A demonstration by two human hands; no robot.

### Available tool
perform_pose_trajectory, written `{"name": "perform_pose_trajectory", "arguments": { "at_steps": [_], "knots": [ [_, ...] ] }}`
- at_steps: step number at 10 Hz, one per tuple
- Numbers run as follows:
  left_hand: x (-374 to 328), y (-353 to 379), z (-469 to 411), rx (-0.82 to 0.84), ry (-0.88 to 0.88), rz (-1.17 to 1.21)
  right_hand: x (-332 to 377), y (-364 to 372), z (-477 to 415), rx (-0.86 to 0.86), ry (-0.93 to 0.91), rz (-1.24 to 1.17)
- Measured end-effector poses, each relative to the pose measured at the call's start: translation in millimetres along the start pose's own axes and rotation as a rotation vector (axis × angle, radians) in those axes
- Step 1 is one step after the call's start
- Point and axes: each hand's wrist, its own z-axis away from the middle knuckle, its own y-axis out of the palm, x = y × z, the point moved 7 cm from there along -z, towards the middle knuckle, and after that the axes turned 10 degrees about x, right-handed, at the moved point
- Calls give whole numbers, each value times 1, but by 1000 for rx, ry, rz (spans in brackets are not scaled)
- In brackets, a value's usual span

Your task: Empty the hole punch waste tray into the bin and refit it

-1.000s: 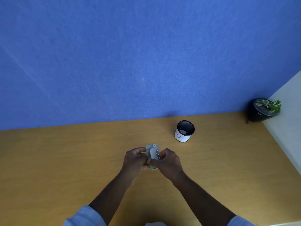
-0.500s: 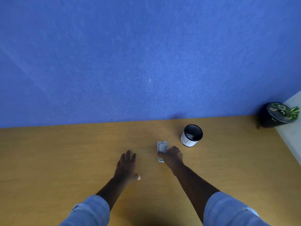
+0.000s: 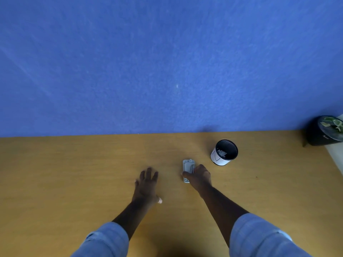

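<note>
A small grey metal hole punch (image 3: pixel 187 166) lies on the wooden desk (image 3: pixel 74 173). My right hand (image 3: pixel 199 176) rests on its near end, fingers curled over it. Flat on the desk to the left of the punch lies my left hand (image 3: pixel 147 184), fingers spread and holding nothing. A small black bin (image 3: pixel 224 152) with a white label stands just right of and behind the punch; pale paper bits show inside it. Whether the waste tray sits on the punch's underside is hidden.
A blue partition wall (image 3: pixel 167 62) closes off the desk's far edge. A dark pot with a green plant (image 3: pixel 326 130) stands in the far right corner beside a pale surface (image 3: pixel 336 154).
One second ago both hands held the punch above the desk. The right hand has since set it down nearer the bin, and the left hand has let go and moved left onto the desk.
</note>
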Motion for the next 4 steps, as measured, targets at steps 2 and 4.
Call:
{"name": "perform_pose_trajectory", "arguments": {
  "at_steps": [2,4],
  "knots": [
    [-3,-7,11,-38,6,1,2,-2,3,25,-28,56],
    [-5,-16,24,-35,37,-15,7,-13,10,66,-83,111]
  ]
}}
